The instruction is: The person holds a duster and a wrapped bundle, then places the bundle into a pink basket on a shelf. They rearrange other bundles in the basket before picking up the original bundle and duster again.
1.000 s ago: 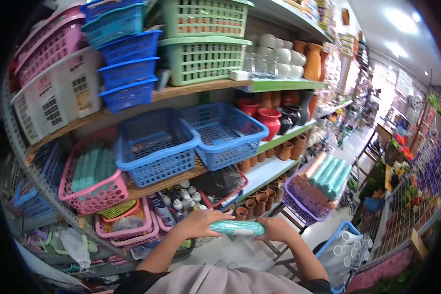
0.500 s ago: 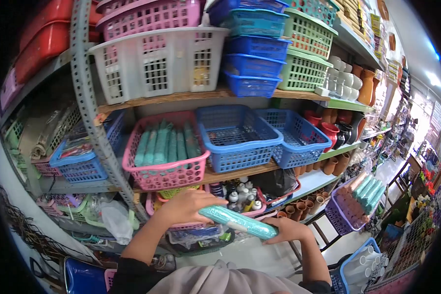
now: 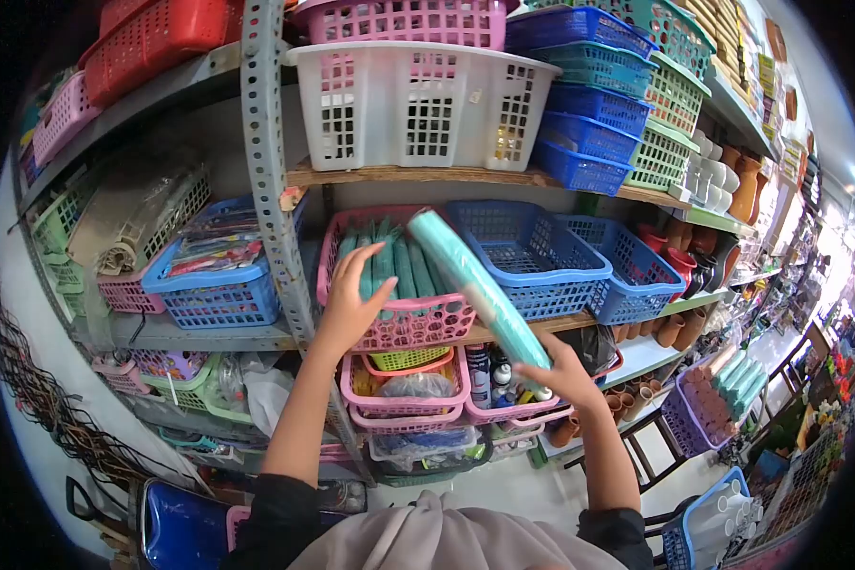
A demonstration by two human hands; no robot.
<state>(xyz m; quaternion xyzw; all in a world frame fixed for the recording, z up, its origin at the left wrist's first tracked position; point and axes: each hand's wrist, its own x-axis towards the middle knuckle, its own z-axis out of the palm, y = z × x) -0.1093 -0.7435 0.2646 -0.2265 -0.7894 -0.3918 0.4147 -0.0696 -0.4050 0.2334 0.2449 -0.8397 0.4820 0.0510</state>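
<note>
My right hand (image 3: 568,378) grips the lower end of a teal roll in clear plastic wrap (image 3: 480,290). The roll tilts up to the left, its upper end overlapping the pink basket (image 3: 418,324) on the middle shelf. Several similar teal wrapped rolls (image 3: 404,266) stand side by side in that basket. Just in front of the basket's left side, my left hand (image 3: 351,302) is raised with fingers and thumb apart, holding nothing.
Beside the pink basket sit two blue baskets (image 3: 537,277). A white basket (image 3: 427,104) rests on the shelf above. The perforated metal upright (image 3: 264,142) stands left of my hands. Bottles (image 3: 503,370) fill a pink basket below. A purple crate (image 3: 679,418) with more rolls stands right.
My left hand has let go of the roll and moved up and left to the pink basket. The roll, now only in my right hand, has swung from nearly level to steeply tilted.
</note>
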